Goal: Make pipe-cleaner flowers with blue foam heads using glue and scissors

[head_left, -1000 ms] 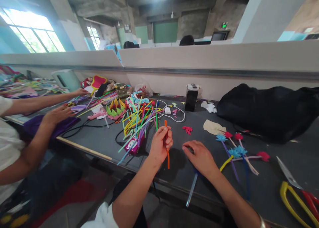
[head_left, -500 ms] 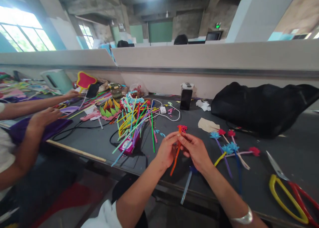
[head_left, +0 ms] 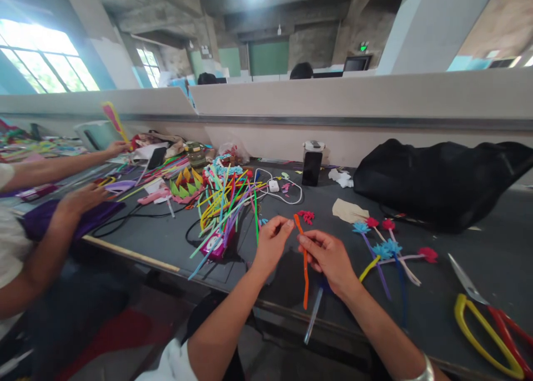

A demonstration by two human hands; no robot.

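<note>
An orange pipe cleaner (head_left: 306,275) hangs from my right hand (head_left: 327,259), pinched between thumb and fingers near its upper part. Just left of its top end is my left hand (head_left: 272,239), with thumb and index fingertips together; whether anything is between them is too small to tell. Behind the hands lies a small heap of red pieces (head_left: 307,217). To the right, pipe-cleaner flowers with blue heads (head_left: 386,249) and red heads (head_left: 427,254) lie on purple, pink, yellow and dark blue stems.
Large scissors (head_left: 470,284) lie at right, near a black bag (head_left: 437,181). Coloured pipe cleaners (head_left: 227,203) pile up left of centre. A phone (head_left: 311,168) stands behind. At left, a person's arms (head_left: 62,170) reach over the table (head_left: 166,236).
My hands have moved apart, the left one off the orange pipe cleaner, which now hangs more upright from my right hand. The other person's red-and-yellow piece has moved left and turned.
</note>
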